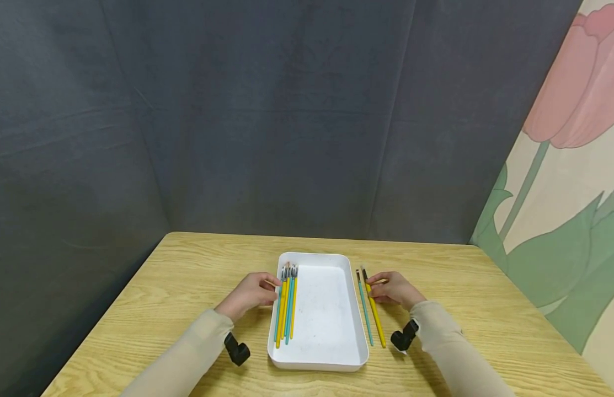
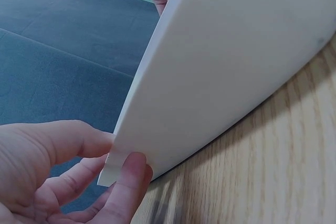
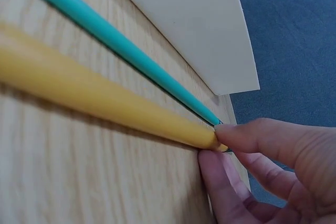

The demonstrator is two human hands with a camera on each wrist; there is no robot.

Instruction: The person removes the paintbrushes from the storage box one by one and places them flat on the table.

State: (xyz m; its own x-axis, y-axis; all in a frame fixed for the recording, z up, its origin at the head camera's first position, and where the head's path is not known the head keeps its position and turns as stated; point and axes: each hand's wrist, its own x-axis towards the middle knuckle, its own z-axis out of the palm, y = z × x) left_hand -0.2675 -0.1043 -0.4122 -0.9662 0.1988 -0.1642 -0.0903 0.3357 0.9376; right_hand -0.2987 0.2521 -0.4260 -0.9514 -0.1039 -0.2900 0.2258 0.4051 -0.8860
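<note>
A white rectangular tray (image 1: 326, 331) lies on the wooden table, with several yellow and teal paintbrushes (image 1: 288, 309) side by side along its left part, bristles at the far end. At the tray's left wall, my left hand (image 1: 252, 295) grips the rim with its fingertips; the left wrist view shows fingers (image 2: 134, 169) against the outer wall (image 2: 210, 66). To the right of the tray, my right hand (image 1: 392, 289) pinches a yellow paintbrush (image 3: 105, 95) near its bristle end. Between that brush and the tray lies a teal paintbrush (image 1: 365, 314), apart from the tray wall.
The wooden table (image 1: 197, 281) extends to both sides of the tray. Dark grey cloth (image 1: 287, 138) hangs behind and to the left. On the right is a wall with a painted pink tulip (image 1: 575, 82). Each wrist wears a small black camera (image 1: 237, 351).
</note>
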